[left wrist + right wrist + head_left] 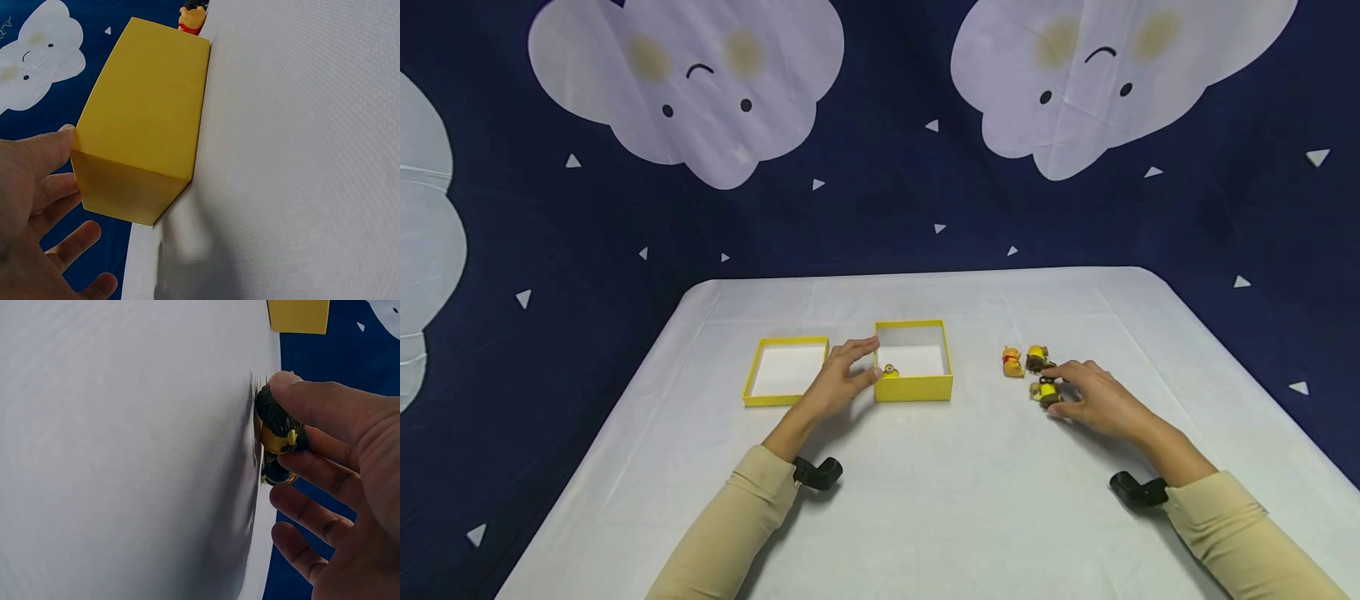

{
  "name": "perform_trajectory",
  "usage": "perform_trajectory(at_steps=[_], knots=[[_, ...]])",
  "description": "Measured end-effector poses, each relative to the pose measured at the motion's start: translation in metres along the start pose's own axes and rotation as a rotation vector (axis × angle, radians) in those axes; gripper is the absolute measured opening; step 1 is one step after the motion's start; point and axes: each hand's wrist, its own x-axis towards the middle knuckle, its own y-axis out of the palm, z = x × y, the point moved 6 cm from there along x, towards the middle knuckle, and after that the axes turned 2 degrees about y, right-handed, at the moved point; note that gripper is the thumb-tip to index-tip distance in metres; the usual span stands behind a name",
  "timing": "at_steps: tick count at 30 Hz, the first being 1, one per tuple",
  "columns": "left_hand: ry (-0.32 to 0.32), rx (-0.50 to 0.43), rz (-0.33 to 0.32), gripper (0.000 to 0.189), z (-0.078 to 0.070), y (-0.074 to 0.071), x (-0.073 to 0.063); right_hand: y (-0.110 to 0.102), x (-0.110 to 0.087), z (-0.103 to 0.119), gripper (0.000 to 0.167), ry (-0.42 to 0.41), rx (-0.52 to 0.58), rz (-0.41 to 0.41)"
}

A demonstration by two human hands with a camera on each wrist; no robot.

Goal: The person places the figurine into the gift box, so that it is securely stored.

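Observation:
An open yellow box [913,389] with a white inside stands mid-table. Inside its near left corner sits a small yellow figurine [890,372]. My left hand [842,377] rests at the box's left side, thumb and fingertips at its rim and wall, fingers fairly straight. On the right, my right hand [1099,400] pinches a small dark-and-yellow figurine [275,419] between thumb and fingers, close to the white cloth. Just behind it are another dark-and-yellow figurine [1037,358] and an orange bear figurine with a red top [1012,363].
A shallow yellow-rimmed lid [772,400] lies left of the box, partly behind my left hand. White cloth [940,500] covers the table. A dark blue backdrop [880,225] with clouds and triangles hangs past its far edge.

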Motion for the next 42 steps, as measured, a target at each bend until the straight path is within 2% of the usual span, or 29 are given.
perform_trajectory(at_steps=[9, 19, 24, 33, 42], knots=[[-0.003, 0.007, 0.0, 0.051, 0.0, 0.0, 0.0, 0.001, 0.0, -0.004, 0.058, 0.067, 0.005, 0.022], [-0.001, -0.001, 0.007, 0.05, -0.001, -0.001, 0.0, 0.0, 0.0, -0.004, 0.06, 0.08, -0.003, 0.052], [-0.001, 0.003, 0.008, 0.05, -0.001, 0.0, 0.0, -0.003, 0.001, -0.001, 0.059, 0.067, 0.04, 0.027], [0.003, 0.004, 0.004, 0.051, -0.001, -0.001, 0.0, -0.015, 0.013, 0.02, 0.062, 0.013, 0.113, -0.041], [0.011, 0.012, 0.001, 0.05, -0.002, -0.001, 0.0, -0.016, 0.027, 0.042, 0.058, -0.02, 0.185, -0.061]])
